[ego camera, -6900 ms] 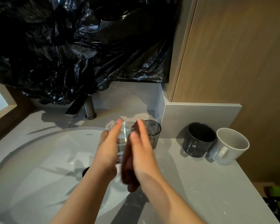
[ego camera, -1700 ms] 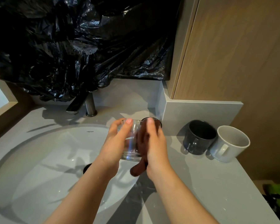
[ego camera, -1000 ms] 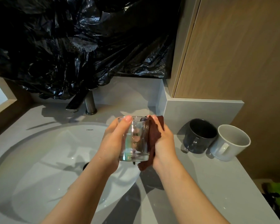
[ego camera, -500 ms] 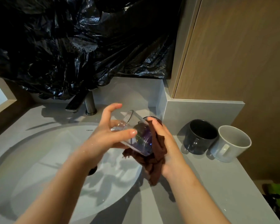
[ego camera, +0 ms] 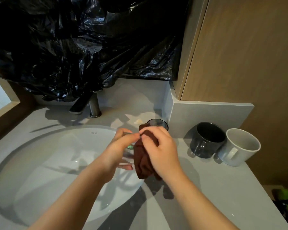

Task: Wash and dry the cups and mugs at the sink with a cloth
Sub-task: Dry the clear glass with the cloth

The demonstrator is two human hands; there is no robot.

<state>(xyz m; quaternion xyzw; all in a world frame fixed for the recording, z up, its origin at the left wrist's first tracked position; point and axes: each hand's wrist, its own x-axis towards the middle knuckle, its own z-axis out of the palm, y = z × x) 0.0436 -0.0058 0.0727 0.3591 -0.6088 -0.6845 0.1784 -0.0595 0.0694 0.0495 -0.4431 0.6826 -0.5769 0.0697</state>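
Half a second on, I see my left hand (ego camera: 118, 151) gripping the glass (ego camera: 129, 147), less tilted now. My right hand (ego camera: 161, 150) clenches the cloth (ego camera: 141, 163) against it, so drying continues.

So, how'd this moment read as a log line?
step: wiping | left hand: holds clear glass cup | right hand: grips brown cloth against it | aside: dark grey ceramic mug, white ceramic mug
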